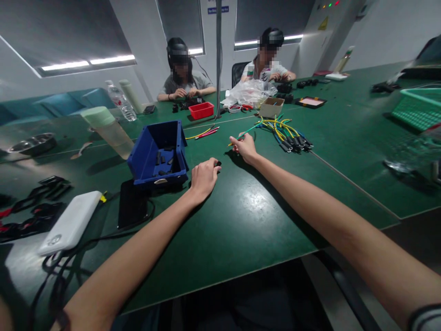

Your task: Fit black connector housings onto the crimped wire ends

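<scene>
My left hand [204, 177] rests on the green table [241, 220], fingers curled and pinching a small black part [218, 163] just right of a blue bin [159, 154] that holds several black parts. My right hand [245, 146] is farther out, closed on the end of a green wire [251, 130]. That wire runs toward a bundle of yellow, green and blue wires with black plugs [287, 135] lying just to the right.
A white power bank [70, 222], black phone [131, 204] and cables lie at left. A pale cup [108, 128], bottles, a red tray [201, 110], a cardboard box [271, 107] and a green basket [418, 108] stand farther off. Two people sit across the table.
</scene>
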Demonstrator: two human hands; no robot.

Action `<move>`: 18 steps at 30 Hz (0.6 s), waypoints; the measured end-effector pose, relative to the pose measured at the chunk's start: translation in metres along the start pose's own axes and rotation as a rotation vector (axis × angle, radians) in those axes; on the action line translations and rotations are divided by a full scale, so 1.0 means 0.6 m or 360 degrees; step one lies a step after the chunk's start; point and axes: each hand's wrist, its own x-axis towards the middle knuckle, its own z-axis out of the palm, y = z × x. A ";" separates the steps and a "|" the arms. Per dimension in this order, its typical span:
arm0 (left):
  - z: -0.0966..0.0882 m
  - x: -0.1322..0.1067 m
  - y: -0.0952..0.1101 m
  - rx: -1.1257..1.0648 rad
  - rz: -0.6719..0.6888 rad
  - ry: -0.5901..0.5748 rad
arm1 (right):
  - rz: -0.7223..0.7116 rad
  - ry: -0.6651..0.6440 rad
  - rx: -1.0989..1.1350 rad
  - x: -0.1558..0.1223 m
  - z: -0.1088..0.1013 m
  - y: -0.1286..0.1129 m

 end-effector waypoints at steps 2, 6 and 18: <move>-0.001 0.001 -0.002 -0.0028 -0.0040 -0.0013 | -0.0018 0.0064 -0.0010 -0.014 -0.003 -0.004; 0.000 0.002 -0.005 -0.0079 -0.0067 0.0001 | -0.0053 0.0154 -0.0073 -0.052 -0.014 -0.009; 0.008 0.004 -0.004 -0.0375 0.0195 0.0010 | 0.0062 0.0009 0.0199 -0.178 -0.067 -0.046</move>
